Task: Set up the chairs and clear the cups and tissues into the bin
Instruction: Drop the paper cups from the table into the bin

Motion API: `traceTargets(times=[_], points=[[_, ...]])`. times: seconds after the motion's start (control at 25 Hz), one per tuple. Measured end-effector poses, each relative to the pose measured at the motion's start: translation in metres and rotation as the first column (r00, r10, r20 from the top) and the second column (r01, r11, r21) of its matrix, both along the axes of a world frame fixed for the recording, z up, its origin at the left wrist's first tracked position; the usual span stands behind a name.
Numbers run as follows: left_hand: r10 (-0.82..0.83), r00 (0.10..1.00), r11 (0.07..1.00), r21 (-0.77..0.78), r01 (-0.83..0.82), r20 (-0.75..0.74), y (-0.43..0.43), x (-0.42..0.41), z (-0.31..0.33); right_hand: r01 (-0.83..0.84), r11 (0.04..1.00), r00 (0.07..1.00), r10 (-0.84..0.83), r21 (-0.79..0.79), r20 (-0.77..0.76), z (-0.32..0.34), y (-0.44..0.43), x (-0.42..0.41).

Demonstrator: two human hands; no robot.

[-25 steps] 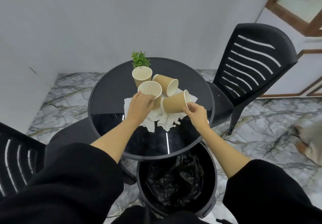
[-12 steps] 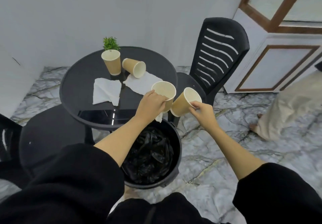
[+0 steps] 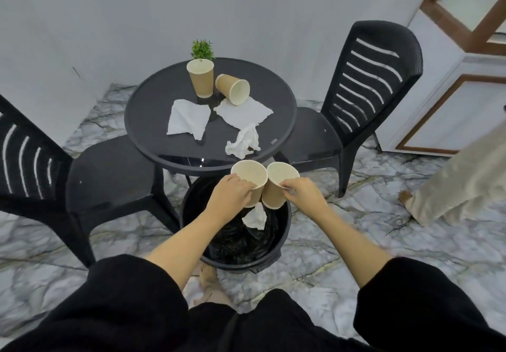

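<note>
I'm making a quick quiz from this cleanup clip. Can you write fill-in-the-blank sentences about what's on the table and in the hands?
1. Each hand, left hand and right hand, holds one paper ____.
2. Both are held above the black ____.
3. On the table, ____ cups remain.
4. One stands upright; the other lies on its ____.

Missing words: cup; bin; two; side

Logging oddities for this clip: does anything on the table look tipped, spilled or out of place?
Yes. One paper cup lies on its side near the upright cup, its mouth over a flat tissue. A crumpled tissue sits near the front edge of the round table. No spilled liquid is visible.
</note>
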State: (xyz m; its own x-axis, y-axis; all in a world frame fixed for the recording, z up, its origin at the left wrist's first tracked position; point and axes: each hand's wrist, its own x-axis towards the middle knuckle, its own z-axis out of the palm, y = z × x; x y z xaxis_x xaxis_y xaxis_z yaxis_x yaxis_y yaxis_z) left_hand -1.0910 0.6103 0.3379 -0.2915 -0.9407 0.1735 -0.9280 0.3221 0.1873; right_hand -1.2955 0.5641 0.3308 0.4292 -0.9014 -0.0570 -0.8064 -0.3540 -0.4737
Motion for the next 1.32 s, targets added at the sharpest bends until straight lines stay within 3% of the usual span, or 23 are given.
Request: traceTargets(times=[0.12, 0.24, 0.84, 1.32], points=[[0.095, 0.994, 0.977, 0.195, -0.084, -0.05, 0.005, 0.011, -0.004, -0.043, 0.996, 0.999, 0.045, 0.08, -0.019, -0.01, -0.001, 0.019], [0.097, 0.994, 0.956, 0.28, -0.082, -0.04, 0.003, 0.024, -0.014, -0.091, 0.99, 0.996, 0.093, 0.104, -0.017, -0.014, -0.01, 0.03], [0.198, 0.953, 0.974, 0.155, -0.165, -0.228, -0.163, 0.137, 0.027, 0.046, 0.994, 0.983, -0.063, 0.102, 0.172, 0.028, -0.165, 0.12], [0.165, 0.967, 0.986, 0.027, -0.163, -0.196, -0.316, 0.228, 0.041, 0.376, 0.912, 0.89, -0.405, 0.164, 0.209, 0.007, -0.276, 0.202]])
